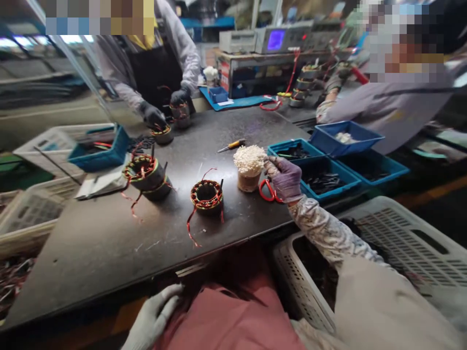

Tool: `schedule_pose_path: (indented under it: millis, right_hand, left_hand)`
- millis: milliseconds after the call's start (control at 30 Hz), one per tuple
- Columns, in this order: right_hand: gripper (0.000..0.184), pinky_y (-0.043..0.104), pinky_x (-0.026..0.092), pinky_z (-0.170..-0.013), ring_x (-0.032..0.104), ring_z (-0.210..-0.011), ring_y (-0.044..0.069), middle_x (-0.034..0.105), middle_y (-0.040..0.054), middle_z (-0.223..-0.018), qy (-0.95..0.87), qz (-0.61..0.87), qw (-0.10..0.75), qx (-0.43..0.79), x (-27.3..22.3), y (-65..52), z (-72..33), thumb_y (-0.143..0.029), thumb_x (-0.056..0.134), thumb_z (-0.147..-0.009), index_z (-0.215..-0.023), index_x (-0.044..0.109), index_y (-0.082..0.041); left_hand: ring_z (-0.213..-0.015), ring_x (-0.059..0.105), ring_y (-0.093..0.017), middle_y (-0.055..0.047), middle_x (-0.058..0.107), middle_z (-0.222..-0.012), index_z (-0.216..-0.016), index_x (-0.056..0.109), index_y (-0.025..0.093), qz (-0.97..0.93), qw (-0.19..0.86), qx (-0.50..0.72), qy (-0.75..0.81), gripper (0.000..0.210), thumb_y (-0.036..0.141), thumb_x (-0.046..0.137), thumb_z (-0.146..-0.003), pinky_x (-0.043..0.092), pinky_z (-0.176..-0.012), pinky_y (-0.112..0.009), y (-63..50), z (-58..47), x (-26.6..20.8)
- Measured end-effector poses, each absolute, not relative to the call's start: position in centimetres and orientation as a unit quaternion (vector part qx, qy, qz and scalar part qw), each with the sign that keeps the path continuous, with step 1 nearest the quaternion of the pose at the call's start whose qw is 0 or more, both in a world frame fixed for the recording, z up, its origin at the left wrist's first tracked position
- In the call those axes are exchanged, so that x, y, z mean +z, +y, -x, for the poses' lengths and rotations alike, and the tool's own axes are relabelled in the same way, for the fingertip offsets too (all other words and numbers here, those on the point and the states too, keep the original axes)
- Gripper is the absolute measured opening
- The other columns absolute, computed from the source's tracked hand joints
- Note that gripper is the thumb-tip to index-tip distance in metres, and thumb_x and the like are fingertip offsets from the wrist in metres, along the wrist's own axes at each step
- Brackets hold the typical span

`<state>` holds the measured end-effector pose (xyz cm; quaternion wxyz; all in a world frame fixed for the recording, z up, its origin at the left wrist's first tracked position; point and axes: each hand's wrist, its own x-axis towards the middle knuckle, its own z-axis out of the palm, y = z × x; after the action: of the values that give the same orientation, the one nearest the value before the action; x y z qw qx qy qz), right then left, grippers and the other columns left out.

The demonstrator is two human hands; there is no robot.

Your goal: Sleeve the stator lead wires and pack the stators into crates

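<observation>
My right hand (pixel 285 178), in a purple glove, reaches over the table to the edge of a bundle of thin white pieces (pixel 249 159) packed in a brown cup (pixel 248 182). Its fingers are pinched together there; what lies between them is too small to make out. Red-handled scissors (pixel 267 190) lie just below that hand. My left hand (pixel 155 316), in a whitish glove, rests low by my lap, fingers stretched out, holding nothing. In front of me a motor stator (pixel 206 198) with red wire leads stands on the table. More stators (pixel 144 172) are stacked to its left.
A yellow-handled screwdriver (pixel 233 145) lies mid-table. Blue bins (pixel 330 182) stand at the right, another blue bin (pixel 98 153) at the left. White crates (pixel 404 238) flank the table (pixel 109 253). Across it, a co-worker's gloved hands (pixel 155 116) handle stators; another person sits at right.
</observation>
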<state>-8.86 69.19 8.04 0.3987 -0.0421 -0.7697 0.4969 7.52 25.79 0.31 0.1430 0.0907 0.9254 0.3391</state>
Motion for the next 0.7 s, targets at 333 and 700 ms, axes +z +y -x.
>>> schedule_pose_path:
  millis: [333, 700]
  right_hand:
    - [0.032, 0.041, 0.054, -0.074, 0.064, -0.074, 0.022, 0.069, 0.0089, -0.080, -0.717, 0.057, 0.574, 0.393, 15.9, 77.5, 8.7, -0.048, 0.052, -0.092, -0.082, 0.066, -0.021]
    - [0.011, 0.031, 0.045, -0.088, 0.060, -0.108, 0.025, 0.070, 0.0058, -0.112, -0.988, -0.149, -0.028, 0.009, 13.1, 77.6, 35.1, -0.018, 0.083, -0.064, -0.068, 0.073, -0.017]
  left_hand:
    - [-0.081, 0.072, -0.020, -0.003, 0.076, -0.085, -0.107, 0.070, 0.020, 0.007, -0.155, 0.543, 0.825, 0.038, 0.047, 0.068, -0.080, 0.060, -0.081, -0.034, 34.7, 0.9, 12.6]
    - [-0.120, 0.061, -0.030, -0.007, 0.067, -0.130, -0.129, 0.063, 0.028, -0.294, 0.016, 0.105, 0.950, 0.054, 0.028, 0.066, -0.075, 0.049, -0.102, -0.050, 40.0, 11.1, 7.6]
